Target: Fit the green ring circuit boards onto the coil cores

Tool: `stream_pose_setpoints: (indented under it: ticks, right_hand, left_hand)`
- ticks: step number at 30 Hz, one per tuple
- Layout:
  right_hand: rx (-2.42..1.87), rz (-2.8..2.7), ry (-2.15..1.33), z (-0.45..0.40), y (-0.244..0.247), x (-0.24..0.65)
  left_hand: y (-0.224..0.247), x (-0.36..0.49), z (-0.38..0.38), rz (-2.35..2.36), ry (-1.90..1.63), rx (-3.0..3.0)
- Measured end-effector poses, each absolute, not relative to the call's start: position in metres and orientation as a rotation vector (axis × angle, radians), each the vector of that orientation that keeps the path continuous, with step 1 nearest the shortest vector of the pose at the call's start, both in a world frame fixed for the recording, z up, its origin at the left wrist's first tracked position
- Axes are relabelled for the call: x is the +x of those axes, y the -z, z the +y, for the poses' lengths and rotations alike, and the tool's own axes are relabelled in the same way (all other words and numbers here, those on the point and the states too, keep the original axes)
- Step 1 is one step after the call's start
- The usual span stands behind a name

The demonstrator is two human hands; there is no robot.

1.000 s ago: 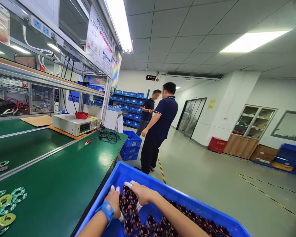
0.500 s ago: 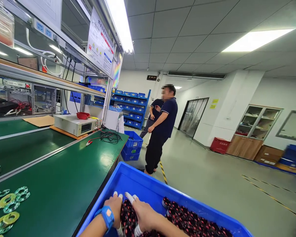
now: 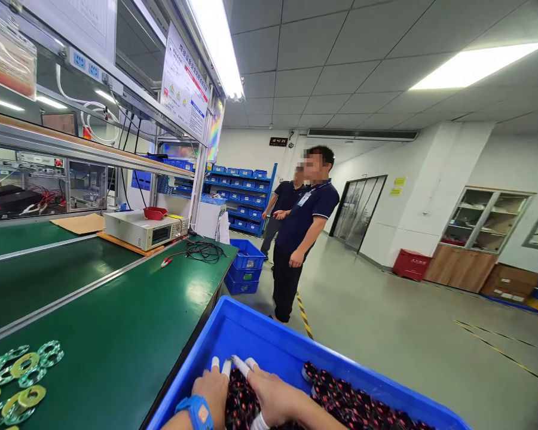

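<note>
A large blue plastic bin point(image 3: 269, 340) is in front of me, holding many small black parts with red-pink spots point(image 3: 358, 403). Inside it, my left hand point(image 3: 211, 387), with a blue band on the wrist, presses against the left side of a cluster of these black-and-red parts point(image 3: 241, 399). From the other side my right hand point(image 3: 275, 395) curves round the same cluster. The fingertips of both hands wear white covers and nearly meet at the far end. My palms and the lower fingers are partly hidden.
On the green workbench point(image 3: 130, 334) to the left lie green and yellow rings point(image 3: 31, 373), a bench instrument point(image 3: 146, 230) and black cables point(image 3: 205, 251). Blue crates point(image 3: 244, 278) are stacked beyond the bench corner. Two people in dark shirts point(image 3: 307, 218) stand past the bin.
The view has shifted slightly. My hands stay around the cluster of parts in the bin. The nearer person has turned and lowered an arm.
</note>
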State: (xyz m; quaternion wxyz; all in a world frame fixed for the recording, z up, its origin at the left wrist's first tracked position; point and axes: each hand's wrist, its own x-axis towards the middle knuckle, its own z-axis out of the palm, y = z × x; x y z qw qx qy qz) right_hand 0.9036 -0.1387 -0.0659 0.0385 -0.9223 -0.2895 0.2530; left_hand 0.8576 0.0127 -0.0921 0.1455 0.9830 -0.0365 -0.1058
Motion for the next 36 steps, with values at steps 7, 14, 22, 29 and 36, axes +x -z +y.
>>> stream_pose_setpoints:
  ticks: [7,14,22,29,36]
  right_hand:
    - [-2.785,-0.853,-0.601,-0.143,0.079,0.9]
    - [-2.808,-0.857,-0.57,-0.142,0.083,0.9]
    - [-2.805,-0.866,-0.439,-0.134,0.088,0.898]
    - [-2.783,-0.796,-0.344,-0.127,0.092,0.907]
    - [-2.81,-0.916,-0.069,-0.126,0.032,0.904]
  left_hand:
    - [0.083,0.856,0.018,-0.11,0.389,2.79]
    - [0.081,0.854,0.018,-0.088,0.334,2.767]
    - [0.089,0.86,0.019,-0.058,0.389,2.726]
    - [0.089,0.865,0.03,-0.131,0.312,2.668]
    - [0.051,0.857,0.041,-0.201,-0.028,2.52]
